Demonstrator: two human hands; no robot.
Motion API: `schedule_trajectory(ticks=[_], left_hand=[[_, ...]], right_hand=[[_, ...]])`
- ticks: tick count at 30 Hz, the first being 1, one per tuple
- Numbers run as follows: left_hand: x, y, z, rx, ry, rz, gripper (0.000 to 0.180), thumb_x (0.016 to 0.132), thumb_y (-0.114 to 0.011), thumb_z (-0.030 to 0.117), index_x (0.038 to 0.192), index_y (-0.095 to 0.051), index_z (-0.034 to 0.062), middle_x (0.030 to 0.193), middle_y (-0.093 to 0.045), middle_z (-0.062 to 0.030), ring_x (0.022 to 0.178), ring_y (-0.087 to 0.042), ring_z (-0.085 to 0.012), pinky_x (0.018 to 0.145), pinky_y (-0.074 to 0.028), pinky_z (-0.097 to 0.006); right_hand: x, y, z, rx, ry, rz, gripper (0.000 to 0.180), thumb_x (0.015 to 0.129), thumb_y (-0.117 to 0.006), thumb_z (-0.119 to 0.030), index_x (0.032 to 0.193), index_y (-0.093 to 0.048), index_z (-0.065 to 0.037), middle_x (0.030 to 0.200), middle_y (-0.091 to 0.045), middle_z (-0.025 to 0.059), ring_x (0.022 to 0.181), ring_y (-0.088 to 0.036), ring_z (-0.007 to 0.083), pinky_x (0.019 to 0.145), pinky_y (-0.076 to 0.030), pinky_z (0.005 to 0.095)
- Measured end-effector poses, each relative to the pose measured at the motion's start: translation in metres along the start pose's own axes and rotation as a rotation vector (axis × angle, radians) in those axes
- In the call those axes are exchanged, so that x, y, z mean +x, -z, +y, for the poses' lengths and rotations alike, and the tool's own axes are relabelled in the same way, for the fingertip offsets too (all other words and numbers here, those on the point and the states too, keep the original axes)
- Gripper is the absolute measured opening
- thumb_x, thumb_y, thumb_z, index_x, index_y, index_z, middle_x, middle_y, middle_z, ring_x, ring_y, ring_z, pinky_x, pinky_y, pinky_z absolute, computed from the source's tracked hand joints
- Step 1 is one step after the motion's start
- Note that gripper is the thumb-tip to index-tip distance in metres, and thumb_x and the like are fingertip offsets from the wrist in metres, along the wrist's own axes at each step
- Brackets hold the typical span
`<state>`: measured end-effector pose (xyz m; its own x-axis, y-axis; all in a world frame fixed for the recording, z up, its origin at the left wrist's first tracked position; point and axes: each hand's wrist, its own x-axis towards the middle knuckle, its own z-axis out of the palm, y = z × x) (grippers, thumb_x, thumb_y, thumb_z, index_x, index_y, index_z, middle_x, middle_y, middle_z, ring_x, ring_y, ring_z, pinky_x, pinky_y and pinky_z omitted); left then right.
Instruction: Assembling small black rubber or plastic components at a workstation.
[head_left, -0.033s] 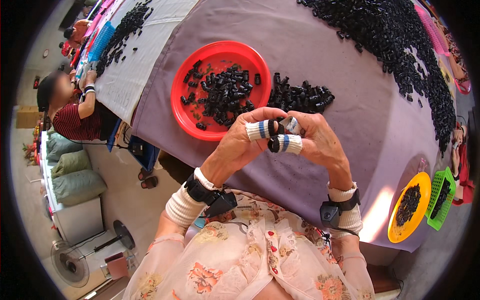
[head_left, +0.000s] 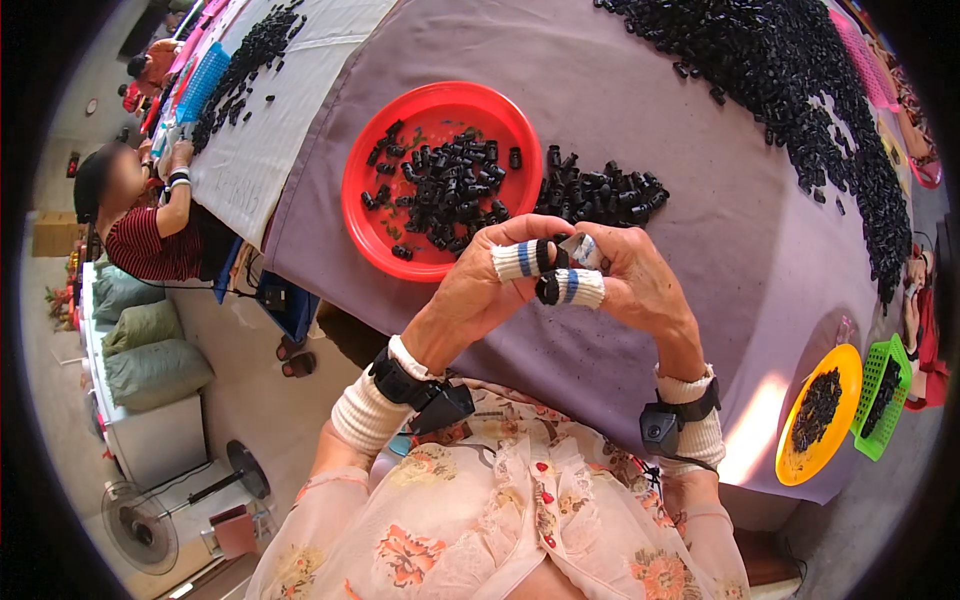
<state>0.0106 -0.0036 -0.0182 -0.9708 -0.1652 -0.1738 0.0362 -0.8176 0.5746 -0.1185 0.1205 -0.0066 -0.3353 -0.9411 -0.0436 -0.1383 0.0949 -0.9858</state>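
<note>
Left hand: our left hand point(head_left: 478, 290) is curled, its cloth-wrapped finger with blue stripes pinching a small black plastic part point(head_left: 547, 288) against the other hand.
Right hand: our right hand point(head_left: 640, 285) is closed the same way, its own wrapped finger pressed on the same part; the two hands touch at the fingertips.
Where the part is: held between both hands, above the near edge of the purple cloth-covered table point(head_left: 700, 200), just in front of the round red plastic basin point(head_left: 370, 200).
Risk: we judge the piece could slip from the pinch, because it is small and smooth and the cloth wraps dull the grip; it would drop to our lap or the floor, not back into the basin.
Second risk: we cannot tell whether the piece is one part or two being joined, so a skewed fit is possible.
Materials: the basin holds a heap of matching glossy black moulded pieces point(head_left: 450, 190); a loose pile of black pieces point(head_left: 600, 190) lies on the cloth just beside it. The cloth looks matte and soft, and the ribbed white wristbands look knitted.
Farther off: a round yellow plastic dish point(head_left: 790, 455) and a green lattice basket point(head_left: 868, 425) sit at the right edge.
</note>
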Motion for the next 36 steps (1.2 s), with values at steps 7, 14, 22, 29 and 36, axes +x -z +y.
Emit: schedule_trajectory(ticks=[7, 14, 22, 29, 36], left_hand=[[-0.001, -0.001, -0.001, -0.014, 0.004, 0.037, 0.032, 0.081, -0.062, 0.011, 0.11, -0.054, -0.0027, 0.096, -0.062, -0.0084, 0.087, -0.06, -0.0136, 0.079, -0.049, -0.027], [-0.003, -0.006, 0.006, 0.02, 0.003, 0.05, 0.03, 0.08, -0.062, 0.01, 0.107, -0.055, -0.0023, 0.098, -0.061, -0.0099, 0.089, -0.06, -0.0152, 0.081, -0.049, -0.028], [-0.003, -0.001, 0.004, 0.006, 0.011, 0.058, 0.025, 0.081, -0.061, 0.007, 0.104, -0.057, -0.0008, 0.097, -0.062, -0.0104, 0.088, -0.06, -0.0152, 0.08, -0.05, -0.029], [-0.005, -0.007, 0.006, 0.068, -0.012, 0.112, 0.023, 0.081, -0.061, 0.007, 0.102, -0.058, -0.0006, 0.095, -0.062, -0.0089, 0.086, -0.061, -0.0143, 0.078, -0.05, -0.028], [-0.002, -0.001, 0.001, -0.046, -0.027, 0.056, 0.025, 0.082, -0.06, 0.01, 0.105, -0.056, 0.0003, 0.091, -0.062, -0.0045, 0.084, -0.06, -0.0108, 0.078, -0.049, -0.026]], right_hand=[[-0.001, -0.003, 0.0, 0.046, 0.0, 0.001, 0.039, 0.069, -0.072, -0.034, 0.074, -0.056, 0.0, 0.055, -0.048, 0.004, 0.052, -0.04, 0.0101, 0.047, -0.036, 0.0275], [0.0, 0.0, -0.008, -0.067, 0.039, -0.001, 0.04, 0.068, -0.073, -0.035, 0.074, -0.055, 0.001, 0.055, -0.048, 0.0049, 0.051, -0.041, 0.0108, 0.047, -0.037, 0.0279], [-0.001, -0.004, -0.004, -0.016, 0.018, -0.021, 0.036, 0.07, -0.072, -0.031, 0.077, -0.057, 0.001, 0.056, -0.05, 0.0057, 0.052, -0.042, 0.0106, 0.048, -0.038, 0.0283], [-0.001, -0.006, -0.005, -0.006, 0.016, -0.05, 0.033, 0.073, -0.071, -0.029, 0.081, -0.058, 0.0, 0.057, -0.051, 0.0047, 0.053, -0.042, 0.0088, 0.048, -0.038, 0.0274], [-0.002, -0.009, -0.012, 0.055, 0.06, 0.149, 0.029, 0.068, -0.074, -0.02, 0.074, -0.052, -0.002, 0.058, -0.051, 0.0018, 0.054, -0.043, 0.0068, 0.048, -0.038, 0.0249]])
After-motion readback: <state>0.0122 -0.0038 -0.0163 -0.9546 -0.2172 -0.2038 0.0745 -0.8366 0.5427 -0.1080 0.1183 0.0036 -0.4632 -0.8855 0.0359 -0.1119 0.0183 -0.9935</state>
